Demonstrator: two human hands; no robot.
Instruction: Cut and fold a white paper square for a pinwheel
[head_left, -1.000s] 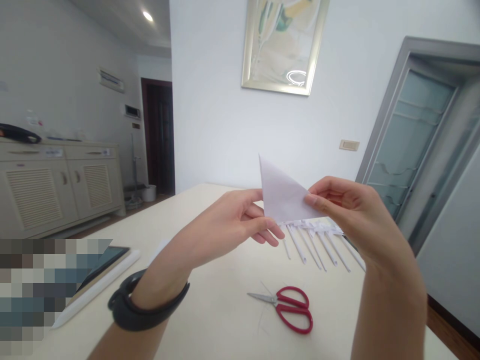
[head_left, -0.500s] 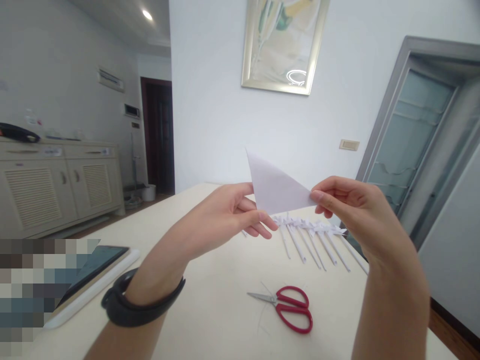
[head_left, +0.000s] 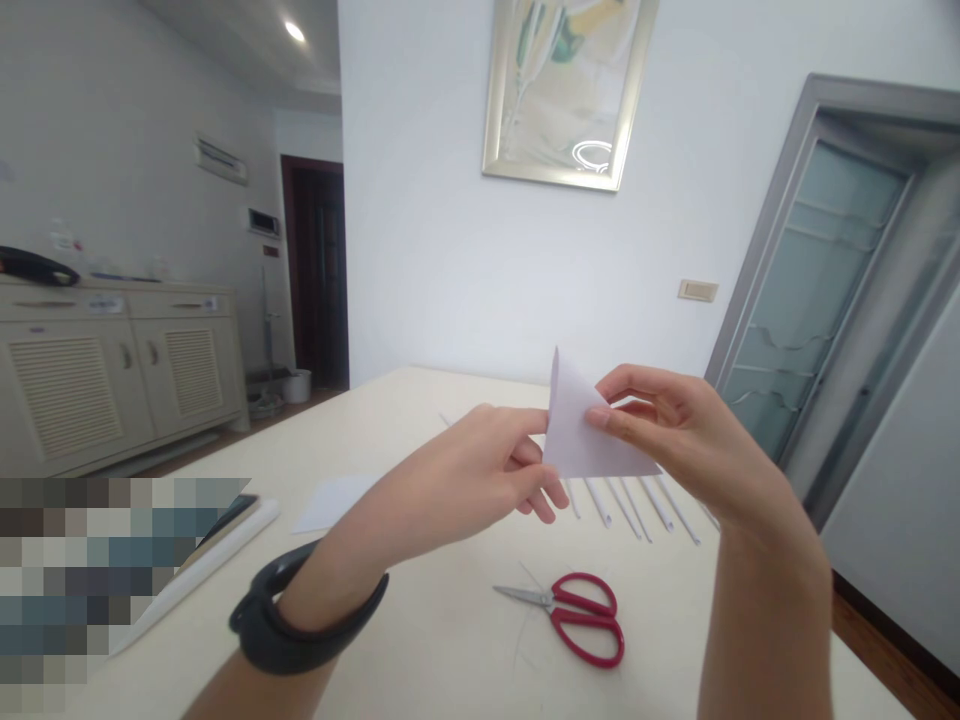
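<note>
Right hand [head_left: 671,420] pinches folded paper [head_left: 577,440], left hand [head_left: 487,465] at its edge

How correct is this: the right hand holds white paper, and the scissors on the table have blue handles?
The colour is wrong: in the head view, the scissors on the table have red handles; the right hand holds white paper.

The folded sheet [head_left: 574,440] looks like smooth, matt paper, while at six o'clock from it scissors [head_left: 550,600] pair metal blades [head_left: 523,595] with glossy, plastic-looking handles [head_left: 587,617] on a smooth, faintly satiny tabletop [head_left: 427,620].
</note>
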